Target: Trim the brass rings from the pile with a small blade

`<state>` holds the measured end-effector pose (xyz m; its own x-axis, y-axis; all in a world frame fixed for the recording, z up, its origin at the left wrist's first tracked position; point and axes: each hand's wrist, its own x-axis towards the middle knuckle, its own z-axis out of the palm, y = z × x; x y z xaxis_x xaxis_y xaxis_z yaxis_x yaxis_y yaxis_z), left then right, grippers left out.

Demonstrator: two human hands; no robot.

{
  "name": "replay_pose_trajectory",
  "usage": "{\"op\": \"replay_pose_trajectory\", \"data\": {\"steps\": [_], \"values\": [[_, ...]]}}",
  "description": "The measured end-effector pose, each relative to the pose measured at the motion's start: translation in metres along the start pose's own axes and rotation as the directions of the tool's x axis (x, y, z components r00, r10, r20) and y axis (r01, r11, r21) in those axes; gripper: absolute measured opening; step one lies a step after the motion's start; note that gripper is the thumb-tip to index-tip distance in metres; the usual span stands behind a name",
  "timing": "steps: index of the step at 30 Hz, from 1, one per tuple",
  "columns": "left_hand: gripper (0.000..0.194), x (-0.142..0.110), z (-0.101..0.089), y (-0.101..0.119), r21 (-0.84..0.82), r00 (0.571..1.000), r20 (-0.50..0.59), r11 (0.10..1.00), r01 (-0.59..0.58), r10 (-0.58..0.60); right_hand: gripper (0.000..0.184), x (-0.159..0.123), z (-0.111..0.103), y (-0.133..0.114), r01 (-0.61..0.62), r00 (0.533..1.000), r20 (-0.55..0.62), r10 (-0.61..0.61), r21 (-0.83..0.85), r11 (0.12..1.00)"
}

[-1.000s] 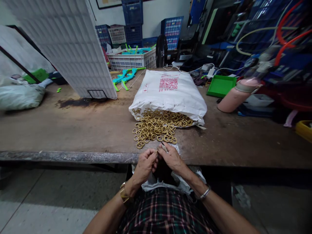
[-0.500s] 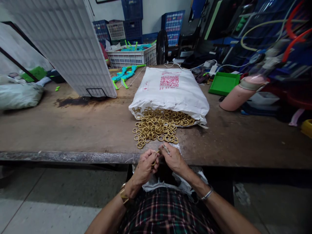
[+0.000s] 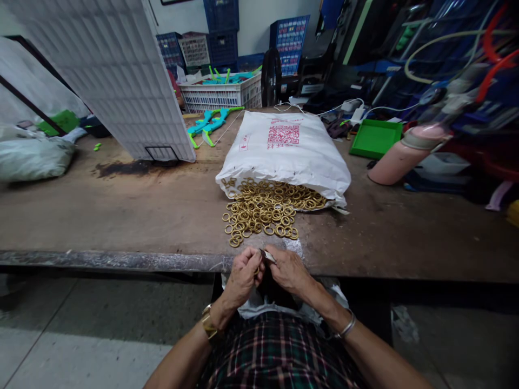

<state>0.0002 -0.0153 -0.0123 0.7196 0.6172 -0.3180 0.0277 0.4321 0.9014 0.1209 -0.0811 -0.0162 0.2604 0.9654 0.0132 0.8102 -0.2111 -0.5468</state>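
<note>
Just off the table's front edge, my left hand [image 3: 242, 275] is closed with a brass-coloured ring [image 3: 257, 272] partly showing between its fingers. My right hand [image 3: 291, 272] is closed around a small, pale, blade-like tool [image 3: 268, 256], whose tip meets the left fingertips; its exact kind is unclear. Fingers cover most of the ring and the contact point. Beyond both hands, a pile of similar rings [image 3: 259, 213] spills from the mouth of a white sack [image 3: 251, 146] with red print.
A pink bottle [image 3: 391, 162] and a green tray [image 3: 375, 138] stand right of the sack. To the left are turquoise-and-green toy bows [image 3: 211, 124] and an upright white ribbed panel [image 3: 133, 92]. A white crate [image 3: 219, 97] sits behind. The wooden table [image 3: 121, 216] ends near my wrists.
My right hand has turned and lowered slightly, bringing the blade-like tool across to the left fingertips. My left hand stays nearly in place. The view has shifted slightly.
</note>
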Motion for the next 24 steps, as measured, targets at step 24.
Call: {"op": "replay_pose_trajectory", "data": {"steps": [24], "values": [[0.034,0.0006,0.0026,-0.0014,0.076,0.998,-0.047,0.996,-0.035,0.039,0.022,0.0004,0.004,-0.0038,-0.073,0.997,-0.003,0.073,-0.103,0.992]]}}
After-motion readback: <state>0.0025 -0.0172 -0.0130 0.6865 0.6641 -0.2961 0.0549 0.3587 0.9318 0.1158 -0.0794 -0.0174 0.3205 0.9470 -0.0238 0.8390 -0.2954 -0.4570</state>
